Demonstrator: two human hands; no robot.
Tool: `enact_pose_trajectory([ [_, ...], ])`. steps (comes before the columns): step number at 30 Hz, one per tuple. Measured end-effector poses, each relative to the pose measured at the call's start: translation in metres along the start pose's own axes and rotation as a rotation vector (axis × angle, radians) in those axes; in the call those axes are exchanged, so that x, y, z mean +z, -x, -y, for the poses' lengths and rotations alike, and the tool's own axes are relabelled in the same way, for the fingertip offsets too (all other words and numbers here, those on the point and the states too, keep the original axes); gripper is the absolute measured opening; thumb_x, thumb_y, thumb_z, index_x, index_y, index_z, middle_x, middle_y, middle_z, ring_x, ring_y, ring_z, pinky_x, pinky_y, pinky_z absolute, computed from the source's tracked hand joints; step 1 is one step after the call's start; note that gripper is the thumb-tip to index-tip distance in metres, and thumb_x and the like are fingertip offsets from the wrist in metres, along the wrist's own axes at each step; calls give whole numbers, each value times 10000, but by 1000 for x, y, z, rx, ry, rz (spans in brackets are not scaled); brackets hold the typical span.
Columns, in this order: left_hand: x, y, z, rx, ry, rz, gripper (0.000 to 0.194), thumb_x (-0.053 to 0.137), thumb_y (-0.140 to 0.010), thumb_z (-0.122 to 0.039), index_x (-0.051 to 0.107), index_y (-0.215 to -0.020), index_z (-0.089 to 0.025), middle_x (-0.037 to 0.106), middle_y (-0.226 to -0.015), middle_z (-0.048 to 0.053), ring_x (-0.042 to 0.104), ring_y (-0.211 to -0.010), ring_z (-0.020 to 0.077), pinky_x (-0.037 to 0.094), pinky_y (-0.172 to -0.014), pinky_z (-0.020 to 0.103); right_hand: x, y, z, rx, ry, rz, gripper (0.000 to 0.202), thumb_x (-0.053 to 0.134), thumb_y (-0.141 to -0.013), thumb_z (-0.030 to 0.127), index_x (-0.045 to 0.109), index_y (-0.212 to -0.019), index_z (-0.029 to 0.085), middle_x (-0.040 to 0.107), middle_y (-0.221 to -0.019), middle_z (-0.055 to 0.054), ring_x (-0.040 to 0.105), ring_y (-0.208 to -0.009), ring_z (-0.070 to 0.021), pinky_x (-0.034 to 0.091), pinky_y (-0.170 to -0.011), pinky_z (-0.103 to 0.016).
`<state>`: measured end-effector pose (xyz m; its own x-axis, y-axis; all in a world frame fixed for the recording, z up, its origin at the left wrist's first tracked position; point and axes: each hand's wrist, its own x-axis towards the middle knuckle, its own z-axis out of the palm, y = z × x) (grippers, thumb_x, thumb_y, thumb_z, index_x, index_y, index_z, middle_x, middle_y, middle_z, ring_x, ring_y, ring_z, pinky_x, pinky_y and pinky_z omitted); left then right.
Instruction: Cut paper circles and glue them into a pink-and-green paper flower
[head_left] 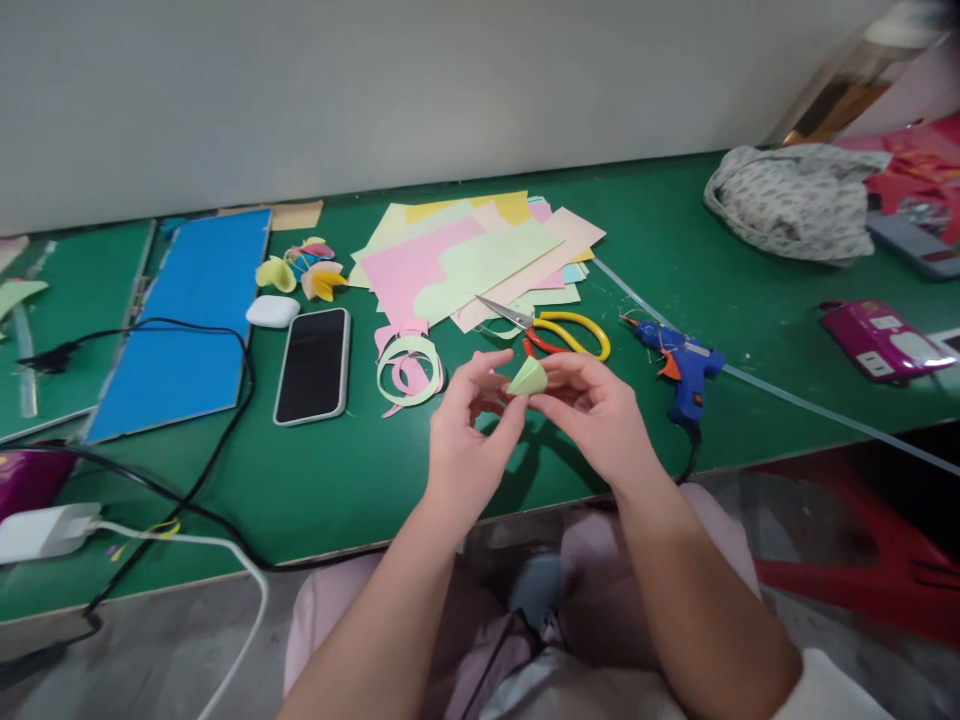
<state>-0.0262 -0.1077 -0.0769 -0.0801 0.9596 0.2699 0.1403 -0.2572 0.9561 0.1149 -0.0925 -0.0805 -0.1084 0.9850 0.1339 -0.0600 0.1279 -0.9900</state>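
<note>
A small light-green paper cone (528, 378) is pinched between both hands above the front of the green table. My left hand (474, 425) closes on its left side with thumb and fingers. From the right, my right hand (596, 410) grips the cone's other edge. Just beyond the hands lie scissors (574, 335) with yellow and red handles, their blades on a pile of coloured paper sheets (480, 250). Left of the hands are pale green and pink curled paper strips (409, 370). A blue hot glue gun (686, 370) rests to the right, a long glue stick in it.
A phone (313, 366), a white earbud case (272, 311), paper petals (304, 270) and a blue board (184, 320) lie left. Black cables (247, 370) cross the left table (360, 490). A patterned cloth (791, 200) and a purple box (874, 340) are right.
</note>
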Motion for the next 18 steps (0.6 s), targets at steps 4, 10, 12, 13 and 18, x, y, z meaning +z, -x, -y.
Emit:
enact_pose_trajectory([
  [4,-2,3,-2,87,-82,-10,352,630,-792,-102,578,-1117,-230,630,-851,-9,617,-776,91,530,-707,202,0,2,1,4,32,-7,117,728,-748,206,693,-851,248,728,-836,31,677,-773,-119,558,-737,-241],
  [10,-3,7,-2,306,-128,-51,434,624,-784,-50,556,-1162,-251,645,-855,-13,605,-768,97,522,-712,231,-1,3,5,-39,87,-9,43,712,-742,195,708,-767,230,709,-748,28,657,-713,-133,553,-692,-261],
  [12,-4,9,-2,332,-125,-50,446,629,-782,-57,550,-1174,-252,647,-856,-6,603,-751,107,529,-723,258,0,3,6,-70,118,14,59,690,-760,179,705,-759,236,704,-745,30,652,-719,-133,547,-695,-264],
  [13,-4,9,-3,341,-122,-45,442,630,-782,-60,552,-1173,-252,649,-862,0,605,-747,113,533,-726,270,0,4,7,-79,134,30,70,680,-771,173,703,-758,238,704,-751,27,651,-733,-137,545,-702,-269],
  [18,-9,12,-5,438,-131,-19,482,618,-771,-18,561,-1173,-277,660,-916,7,629,-793,129,534,-733,272,0,9,8,-165,114,47,229,708,-767,164,690,-959,287,717,-949,16,663,-881,-160,548,-779,-295],
])
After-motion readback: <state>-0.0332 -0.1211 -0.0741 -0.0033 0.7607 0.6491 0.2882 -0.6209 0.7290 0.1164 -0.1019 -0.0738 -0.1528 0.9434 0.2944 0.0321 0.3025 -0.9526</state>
